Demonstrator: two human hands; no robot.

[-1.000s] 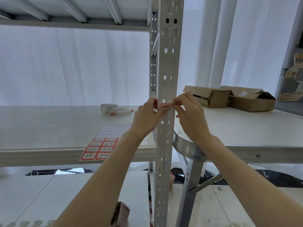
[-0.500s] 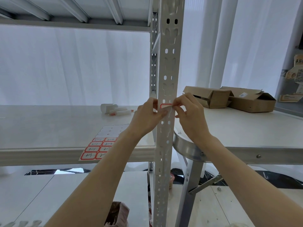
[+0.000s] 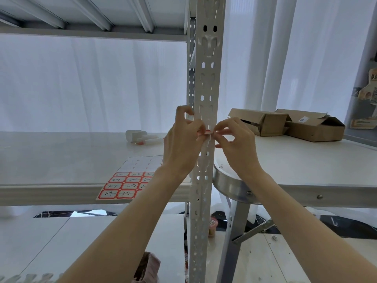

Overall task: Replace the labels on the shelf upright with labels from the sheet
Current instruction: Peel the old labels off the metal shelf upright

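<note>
The small red-bordered white paper label [image 3: 205, 132] is lying across the perforated white metal shelf upright [image 3: 206, 82], where I am pinching its ends between curled fingertips of left hand [image 3: 183, 148] and right hand [image 3: 237, 144], probably keeping it level.

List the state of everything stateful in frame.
label, against the shelf upright, pinched at both ends.
left hand, pinching the label's left end.
right hand, pinching its right end.
label sheet, flat on the shelf; top rows empty, lower rows full.
cardboard boxes, open.
</note>
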